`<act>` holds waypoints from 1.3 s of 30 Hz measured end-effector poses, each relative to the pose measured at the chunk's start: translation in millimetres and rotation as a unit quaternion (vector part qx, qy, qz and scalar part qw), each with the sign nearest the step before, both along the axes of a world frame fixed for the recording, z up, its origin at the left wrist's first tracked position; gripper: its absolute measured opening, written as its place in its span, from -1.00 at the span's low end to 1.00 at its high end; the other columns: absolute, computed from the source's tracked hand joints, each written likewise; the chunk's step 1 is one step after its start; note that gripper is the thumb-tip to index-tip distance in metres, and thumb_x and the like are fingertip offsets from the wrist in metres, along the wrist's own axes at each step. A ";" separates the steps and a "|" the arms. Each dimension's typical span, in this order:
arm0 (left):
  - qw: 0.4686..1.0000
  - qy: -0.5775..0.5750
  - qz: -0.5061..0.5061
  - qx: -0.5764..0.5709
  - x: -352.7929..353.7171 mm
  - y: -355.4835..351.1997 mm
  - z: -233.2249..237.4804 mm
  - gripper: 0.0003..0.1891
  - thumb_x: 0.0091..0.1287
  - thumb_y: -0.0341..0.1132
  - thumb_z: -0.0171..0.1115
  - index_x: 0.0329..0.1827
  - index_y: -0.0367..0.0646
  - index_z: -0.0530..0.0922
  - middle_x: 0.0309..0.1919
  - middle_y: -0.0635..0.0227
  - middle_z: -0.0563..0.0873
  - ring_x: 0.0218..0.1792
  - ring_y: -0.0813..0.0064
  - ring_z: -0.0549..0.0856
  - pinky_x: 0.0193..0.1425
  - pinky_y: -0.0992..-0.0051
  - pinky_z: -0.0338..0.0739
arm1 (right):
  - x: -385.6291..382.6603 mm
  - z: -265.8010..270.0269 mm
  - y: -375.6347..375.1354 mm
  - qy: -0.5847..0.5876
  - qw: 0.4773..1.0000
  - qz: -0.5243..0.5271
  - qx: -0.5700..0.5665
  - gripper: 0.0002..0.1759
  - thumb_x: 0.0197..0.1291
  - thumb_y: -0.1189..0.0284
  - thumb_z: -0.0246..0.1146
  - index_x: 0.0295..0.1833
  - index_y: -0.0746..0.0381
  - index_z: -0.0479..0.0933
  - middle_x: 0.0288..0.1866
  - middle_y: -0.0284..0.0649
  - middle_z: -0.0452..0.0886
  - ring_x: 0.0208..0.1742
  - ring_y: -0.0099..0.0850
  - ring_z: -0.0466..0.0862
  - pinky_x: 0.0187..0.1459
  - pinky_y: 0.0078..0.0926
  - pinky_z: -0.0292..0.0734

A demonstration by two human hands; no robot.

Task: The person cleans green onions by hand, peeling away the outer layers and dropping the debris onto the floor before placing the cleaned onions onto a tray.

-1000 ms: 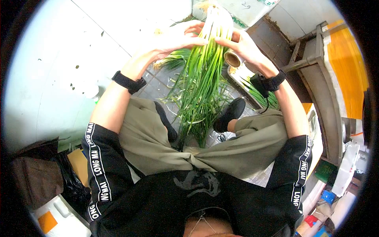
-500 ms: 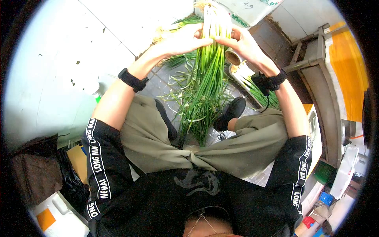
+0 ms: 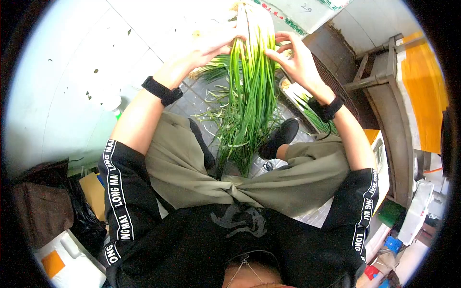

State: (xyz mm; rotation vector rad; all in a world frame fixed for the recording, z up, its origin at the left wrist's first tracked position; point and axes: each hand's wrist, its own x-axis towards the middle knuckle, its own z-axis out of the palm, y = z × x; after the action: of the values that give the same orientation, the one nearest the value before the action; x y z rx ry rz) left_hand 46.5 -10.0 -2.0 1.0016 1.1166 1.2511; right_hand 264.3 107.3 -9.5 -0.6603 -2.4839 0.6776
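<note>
I sit with a long bunch of green onions (image 3: 249, 96) held up over my knees, white root ends at the top and green leaves hanging down to the floor. My left hand (image 3: 216, 41) is closed around the bunch near its white ends. On the bunch's right side my right hand (image 3: 295, 60) has its fingers curled and apart, thumb and fingertips against the stalks. Each wrist wears a black band. The tape roll is out of sight.
Loose green onions and trimmings (image 3: 216, 72) lie on the tiled floor between my black shoes (image 3: 278, 139). A crate of onions (image 3: 307, 103) stands at the right beside a metal frame (image 3: 379, 72). A white foam box (image 3: 302, 12) is ahead; a black bag (image 3: 84, 216) at lower left.
The bunch has been lifted and stood straighter. My right hand has moved up along it and opened its fingers. The tape roll it held before no longer shows.
</note>
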 end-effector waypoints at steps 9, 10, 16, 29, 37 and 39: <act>0.998 -0.008 0.068 0.002 6.4 1.3 -0.4 -0.89 0.35 -0.30 0.26 -0.15 -0.10 0.64 -0.32 0.53 0.58 -0.24 0.70 0.55 -0.21 0.57 0.50 | -11.0 8.6 -44.2 -0.029 0.980 0.081 0.181 -0.78 0.20 0.34 0.36 -0.09 0.17 0.55 -0.20 -0.15 0.54 -0.21 -0.10 0.64 -0.19 -0.19 0.58; 0.996 0.030 0.081 -0.019 7.8 -0.9 3.7 -0.87 0.34 -0.28 0.26 -0.14 -0.09 0.64 -0.32 0.53 0.58 -0.25 0.70 0.54 -0.24 0.57 0.49 | -13.0 7.8 -45.9 -0.029 0.980 0.080 0.181 -0.78 0.20 0.34 0.36 -0.09 0.17 0.55 -0.20 -0.15 0.54 -0.21 -0.10 0.64 -0.19 -0.19 0.58; 0.997 0.042 0.066 -0.012 7.4 6.7 -11.4 -0.82 0.37 -0.19 0.14 -0.11 -0.03 0.59 -0.28 0.54 0.62 -0.20 0.69 0.60 -0.07 0.53 0.55 | -20.1 1.6 -42.6 -0.069 0.955 0.090 0.274 -0.76 0.17 0.36 0.38 -0.08 0.14 0.55 -0.19 -0.24 0.55 -0.19 -0.21 0.67 -0.21 -0.32 0.63; 0.995 0.078 0.056 -0.012 4.7 5.3 -10.0 -0.85 0.37 -0.17 0.26 -0.18 -0.01 0.67 -0.40 0.66 0.55 -0.37 0.80 0.49 -0.42 0.67 0.32 | -23.4 1.0 -38.6 -0.065 0.933 0.146 0.323 -0.84 0.21 0.38 0.26 -0.26 0.24 0.48 -0.32 -0.19 0.50 -0.21 -0.21 0.61 -0.21 -0.24 0.55; 0.997 0.011 0.081 0.000 9.6 6.3 -15.5 -0.85 0.38 -0.18 0.25 -0.16 -0.01 0.68 -0.38 0.64 0.59 -0.39 0.82 0.49 -0.44 0.68 0.28 | -16.6 1.2 -29.4 -0.023 0.970 0.109 0.215 -0.88 0.17 0.45 0.34 -0.21 0.20 0.56 -0.28 -0.20 0.60 -0.25 -0.17 0.66 -0.21 -0.29 0.59; 0.997 0.031 0.076 -0.009 7.4 1.0 -2.9 -0.85 0.37 -0.19 0.25 -0.15 -0.02 0.68 -0.36 0.62 0.62 -0.36 0.80 0.53 -0.41 0.67 0.33 | -15.3 -1.8 -28.8 -0.033 0.970 0.115 0.212 -0.89 0.17 0.47 0.36 -0.20 0.19 0.58 -0.26 -0.23 0.62 -0.24 -0.20 0.68 -0.22 -0.35 0.62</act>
State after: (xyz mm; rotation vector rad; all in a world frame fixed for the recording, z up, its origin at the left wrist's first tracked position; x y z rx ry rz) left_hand 53.9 -9.0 -4.9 0.9625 1.2697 1.3370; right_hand 249.0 78.5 -11.3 -0.2402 -2.6713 0.1854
